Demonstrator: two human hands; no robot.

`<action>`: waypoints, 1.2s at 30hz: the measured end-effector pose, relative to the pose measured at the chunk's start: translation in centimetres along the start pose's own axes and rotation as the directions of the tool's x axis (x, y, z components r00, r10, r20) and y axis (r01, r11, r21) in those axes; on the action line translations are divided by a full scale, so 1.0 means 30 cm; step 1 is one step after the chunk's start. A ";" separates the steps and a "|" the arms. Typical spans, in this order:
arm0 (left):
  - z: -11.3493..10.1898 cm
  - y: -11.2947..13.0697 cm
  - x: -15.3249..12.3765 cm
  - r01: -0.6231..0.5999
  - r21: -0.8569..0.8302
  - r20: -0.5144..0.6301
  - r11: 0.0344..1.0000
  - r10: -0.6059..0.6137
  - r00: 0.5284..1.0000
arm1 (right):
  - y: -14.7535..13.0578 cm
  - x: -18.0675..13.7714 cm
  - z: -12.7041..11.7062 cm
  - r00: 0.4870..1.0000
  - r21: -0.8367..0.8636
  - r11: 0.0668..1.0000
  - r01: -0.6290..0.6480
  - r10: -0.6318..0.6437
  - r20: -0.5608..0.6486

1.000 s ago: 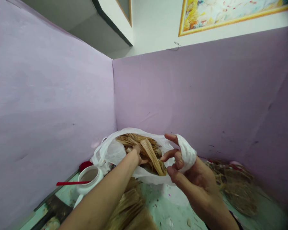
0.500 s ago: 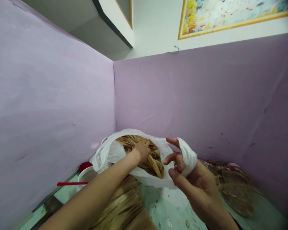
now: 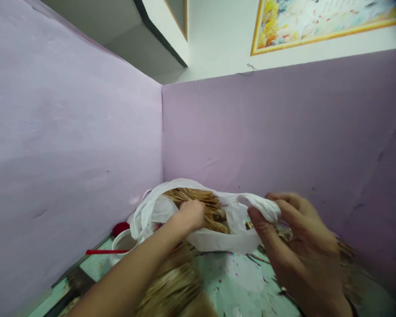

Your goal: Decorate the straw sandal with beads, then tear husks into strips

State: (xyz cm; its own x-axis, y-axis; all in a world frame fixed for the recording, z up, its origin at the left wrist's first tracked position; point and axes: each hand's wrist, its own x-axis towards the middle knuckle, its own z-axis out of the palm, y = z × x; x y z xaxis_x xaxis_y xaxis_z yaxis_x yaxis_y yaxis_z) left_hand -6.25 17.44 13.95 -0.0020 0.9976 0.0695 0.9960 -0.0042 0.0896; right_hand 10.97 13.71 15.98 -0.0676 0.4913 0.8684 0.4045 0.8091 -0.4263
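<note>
A white plastic bag (image 3: 222,243) lies with its mouth open, showing a bundle of dried brown leaves (image 3: 193,193) inside. Into that mouth reaches my left hand (image 3: 192,215), its fist-like back turned up against the leaves. Its fingertips are hidden, so what they grip does not show. At the bag's right side, my right hand (image 3: 303,246) pinches the bag's twisted handle between thumb and fingers and pulls it outward. More dried leaves (image 3: 174,281), flat and pale brown, lie under my left forearm in front of the bag.
Left of the bag stand a white cup (image 3: 122,241), a red stick (image 3: 107,252) and a red ball-like item (image 3: 120,228). A dark-handled tool (image 3: 75,286) lies lower left. Scraps litter the green tabletop (image 3: 231,281). Purple panels (image 3: 267,132) rise behind and at the left.
My right hand has gone from having the handle looped over its fingers to pinching it, further right, stretching the bag. My left hand has curled lower into the bag.
</note>
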 end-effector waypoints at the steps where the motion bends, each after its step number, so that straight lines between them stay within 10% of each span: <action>1: -0.029 0.004 -0.059 0.008 0.033 0.002 0.999 -0.008 1.000 | -0.002 0.006 0.007 0.999 0.008 0.999 0.040 -0.039 -0.033; 9: -0.140 -0.107 -0.433 0.177 0.447 -0.068 0.877 -0.164 0.984 | 0.018 0.034 0.128 0.972 0.564 0.799 -0.208 0.105 0.210; 17: -0.103 -0.230 -0.311 0.164 0.600 -0.095 0.783 -0.133 0.986 | 0.068 0.067 0.194 0.933 0.644 0.685 -0.341 0.160 0.323; 23: -0.268 -0.270 -0.258 0.120 0.501 -0.108 0.857 -0.076 0.991 | 0.101 0.075 0.277 0.897 0.407 0.833 -0.376 0.218 0.383; 27: -0.380 -0.210 -0.143 -0.039 0.334 -0.117 0.942 0.083 0.990 | 0.079 0.087 0.391 0.826 0.144 0.943 -0.300 0.181 0.534; 32: -0.397 -0.142 0.027 -0.332 -0.030 -0.004 0.943 0.332 0.943 | 0.074 0.119 0.544 0.837 0.248 0.888 -0.386 0.225 0.498; 36: -0.376 -0.207 0.138 -0.343 -0.222 -0.135 0.913 0.320 0.938 | 0.117 0.143 0.591 0.834 0.343 0.811 -0.473 0.286 0.472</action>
State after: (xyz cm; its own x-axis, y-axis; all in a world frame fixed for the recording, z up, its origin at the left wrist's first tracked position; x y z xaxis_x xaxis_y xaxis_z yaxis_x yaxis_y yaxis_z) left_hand -13.46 20.83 24.88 0.3045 0.9248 0.2279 0.8898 -0.3616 0.2785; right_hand -4.07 24.36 13.71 -0.3710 0.7935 0.4824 0.0470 0.5349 -0.8436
